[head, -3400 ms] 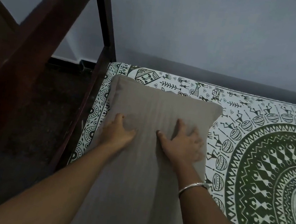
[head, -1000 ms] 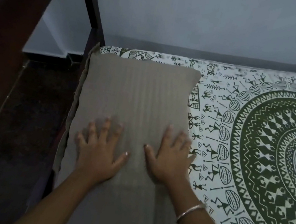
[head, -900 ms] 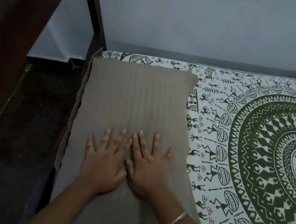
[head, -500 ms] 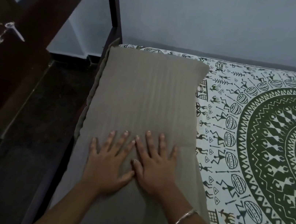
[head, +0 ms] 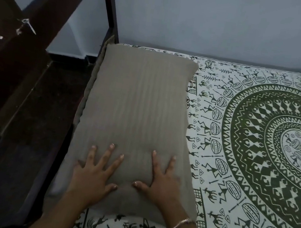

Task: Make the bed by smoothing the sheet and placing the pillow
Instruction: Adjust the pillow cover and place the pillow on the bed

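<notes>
A grey-brown striped pillow point(head: 137, 116) lies flat along the left end of the bed, on a white sheet point(head: 257, 149) printed with green figures and a round mandala. My left hand point(head: 96, 172) presses on the pillow's near part with its fingers spread and straight. My right hand point(head: 159, 179), with a metal bangle at the wrist, presses flat beside it, a gap between the two thumbs. The sheet looks smooth where it shows.
A dark wooden bed frame post point(head: 110, 10) rises at the pillow's far left corner. A dark wooden beam point(head: 29, 41) slants across the left, above a dark floor point(head: 34, 116). A plain grey wall point(head: 218, 20) runs behind the bed.
My hands slid apart on the pillow and nearer to its front edge; half a second ago they lay side by side and touching. The pillow's near edge and the sheet in front of it now show.
</notes>
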The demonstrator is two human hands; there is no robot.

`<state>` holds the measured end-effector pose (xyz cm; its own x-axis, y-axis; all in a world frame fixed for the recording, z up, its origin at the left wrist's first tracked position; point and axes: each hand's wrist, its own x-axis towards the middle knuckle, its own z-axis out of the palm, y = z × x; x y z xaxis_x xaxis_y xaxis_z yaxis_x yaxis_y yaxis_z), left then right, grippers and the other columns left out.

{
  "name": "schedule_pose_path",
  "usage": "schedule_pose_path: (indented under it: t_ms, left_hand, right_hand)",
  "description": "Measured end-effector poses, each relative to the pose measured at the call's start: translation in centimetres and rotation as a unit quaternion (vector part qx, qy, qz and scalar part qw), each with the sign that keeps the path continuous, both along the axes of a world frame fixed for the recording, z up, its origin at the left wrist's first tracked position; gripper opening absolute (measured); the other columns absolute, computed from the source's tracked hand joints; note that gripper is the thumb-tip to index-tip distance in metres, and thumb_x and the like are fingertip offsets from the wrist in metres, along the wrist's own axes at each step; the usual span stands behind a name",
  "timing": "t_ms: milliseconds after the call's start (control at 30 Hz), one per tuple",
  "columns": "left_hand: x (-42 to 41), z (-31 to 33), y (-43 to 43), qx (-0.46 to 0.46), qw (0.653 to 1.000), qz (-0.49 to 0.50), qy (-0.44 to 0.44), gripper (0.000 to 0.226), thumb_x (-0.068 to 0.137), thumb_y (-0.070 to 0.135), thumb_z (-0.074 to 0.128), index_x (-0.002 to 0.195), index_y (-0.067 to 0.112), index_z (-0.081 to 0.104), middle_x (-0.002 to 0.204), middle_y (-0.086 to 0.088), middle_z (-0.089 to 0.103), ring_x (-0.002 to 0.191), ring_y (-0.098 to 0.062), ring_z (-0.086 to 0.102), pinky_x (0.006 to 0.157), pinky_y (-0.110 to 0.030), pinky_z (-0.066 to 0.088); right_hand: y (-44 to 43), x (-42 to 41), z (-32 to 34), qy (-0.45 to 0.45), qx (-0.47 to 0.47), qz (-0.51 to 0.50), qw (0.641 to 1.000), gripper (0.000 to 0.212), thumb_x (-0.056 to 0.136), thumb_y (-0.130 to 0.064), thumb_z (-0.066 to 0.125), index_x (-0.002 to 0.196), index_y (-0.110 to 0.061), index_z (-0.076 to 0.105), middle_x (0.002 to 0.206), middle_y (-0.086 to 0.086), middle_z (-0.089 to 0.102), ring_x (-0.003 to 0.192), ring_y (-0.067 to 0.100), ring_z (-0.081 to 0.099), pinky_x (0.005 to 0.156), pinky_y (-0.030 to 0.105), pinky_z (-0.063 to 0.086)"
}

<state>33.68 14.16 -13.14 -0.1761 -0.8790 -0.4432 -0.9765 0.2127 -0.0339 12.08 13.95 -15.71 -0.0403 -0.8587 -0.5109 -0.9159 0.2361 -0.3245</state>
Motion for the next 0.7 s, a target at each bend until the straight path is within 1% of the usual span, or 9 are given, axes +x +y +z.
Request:
schedule_pose_path:
  t_ms: [67, 100, 133, 200, 267, 300, 367, 467, 700]
  left_hand:
    - [-0.4, 0.9, 0.2, 0.001, 1.000, 0.026, 0.010, 0.099, 0.078, 0.063, 0.054, 0.145, 0.044, -0.017, 0.153, -0.003, -0.031, 0.128, -0.048, 0.030, 0.086, -0.058, 0.046]
    - [-0.9, 1.5, 0.4, 0.016, 0.999, 0.036, -0.007, 0.100, 0.084, 0.055, 0.053, 0.142, 0.041, -0.026, 0.146, -0.007, -0.042, 0.126, -0.046, 0.033, 0.093, -0.053, 0.044]
    - [-1.4, 2.4, 0.5, 0.046, 0.998, 0.050, -0.016, 0.097, 0.088, 0.045, 0.053, 0.144, 0.036, -0.026, 0.145, -0.011, -0.042, 0.123, -0.041, 0.039, 0.097, -0.047, 0.043]
    - [-2.4, 5.0, 0.3, 0.117, 0.992, 0.053, -0.008, 0.080, 0.092, 0.036, 0.052, 0.152, 0.026, 0.000, 0.158, -0.017, -0.008, 0.124, -0.033, 0.045, 0.101, -0.040, 0.041]
    - [-3.2, 8.2, -0.1, 0.180, 0.984, 0.009, 0.012, 0.060, 0.093, 0.040, 0.051, 0.146, 0.022, 0.029, 0.152, -0.010, 0.030, 0.130, -0.026, 0.043, 0.106, -0.038, 0.037]
    - [-3.5, 9.8, -0.3, 0.206, 0.978, -0.021, 0.012, 0.056, 0.093, 0.042, 0.052, 0.143, 0.022, 0.035, 0.149, -0.007, 0.037, 0.131, -0.025, 0.042, 0.107, -0.037, 0.036]
    - [-4.0, 13.2, -1.2, 0.216, 0.974, -0.074, 0.000, 0.059, 0.093, 0.042, 0.052, 0.145, 0.021, 0.032, 0.150, -0.007, 0.036, 0.134, -0.026, 0.038, 0.108, -0.036, 0.033]
    - [-5.0, 18.0, -2.5, 0.167, 0.981, -0.096, 0.011, 0.063, 0.096, 0.042, 0.048, 0.149, 0.019, 0.023, 0.153, -0.007, 0.029, 0.138, -0.025, 0.032, 0.109, -0.034, 0.030]
    - [-9.5, 29.0, -5.3, 0.012, 0.988, -0.136, 0.065, 0.066, 0.096, 0.042, 0.046, 0.151, 0.021, 0.015, 0.155, -0.010, 0.024, 0.139, -0.027, 0.028, 0.109, -0.035, 0.028]
  right_hand:
    - [0.4, -0.9, 0.7, -0.035, 0.068, -0.051, 0.996, 0.119, 0.064, -0.077, 0.064, 0.135, -0.055, -0.030, 0.153, 0.030, -0.017, 0.135, 0.045, 0.032, 0.109, 0.048, 0.033]
    - [0.6, -1.3, 1.3, -0.051, 0.086, -0.067, 0.993, 0.123, 0.067, -0.069, 0.069, 0.140, -0.049, -0.028, 0.153, 0.033, -0.007, 0.134, 0.042, 0.035, 0.110, 0.046, 0.034]
    - [0.9, -1.6, 2.1, -0.057, 0.098, -0.070, 0.991, 0.125, 0.069, -0.062, 0.072, 0.143, -0.042, -0.027, 0.153, 0.033, 0.006, 0.133, 0.039, 0.038, 0.110, 0.044, 0.035]
    - [1.5, -2.4, 4.1, -0.053, 0.097, -0.051, 0.993, 0.123, 0.075, -0.050, 0.073, 0.147, -0.029, -0.025, 0.149, 0.026, 0.027, 0.132, 0.034, 0.040, 0.107, 0.040, 0.038]
    - [1.9, -3.2, 6.9, -0.045, 0.082, -0.022, 0.995, 0.113, 0.083, -0.046, 0.066, 0.147, -0.024, -0.025, 0.149, 0.022, 0.029, 0.131, 0.033, 0.041, 0.106, 0.038, 0.038]
    - [2.0, -3.8, 8.4, -0.045, 0.073, -0.016, 0.996, 0.111, 0.085, -0.046, 0.063, 0.147, -0.026, -0.026, 0.151, 0.022, 0.024, 0.131, 0.034, 0.041, 0.106, 0.040, 0.037]
    - [1.6, -5.3, 11.6, -0.033, 0.048, -0.009, 0.998, 0.109, 0.086, -0.048, 0.061, 0.144, -0.030, -0.030, 0.156, 0.022, 0.013, 0.133, 0.037, 0.039, 0.109, 0.045, 0.035]
    - [0.0, -7.5, 16.5, 0.005, 0.018, -0.011, 1.000, 0.104, 0.089, -0.054, 0.055, 0.145, -0.028, -0.029, 0.158, 0.025, 0.001, 0.137, 0.040, 0.034, 0.111, 0.047, 0.032]
    - [-1.9, -9.7, 29.3, 0.029, -0.084, 0.005, 0.996, 0.100, 0.090, -0.051, 0.055, 0.149, -0.025, -0.021, 0.156, 0.021, 0.018, 0.137, 0.036, 0.035, 0.109, 0.042, 0.034]
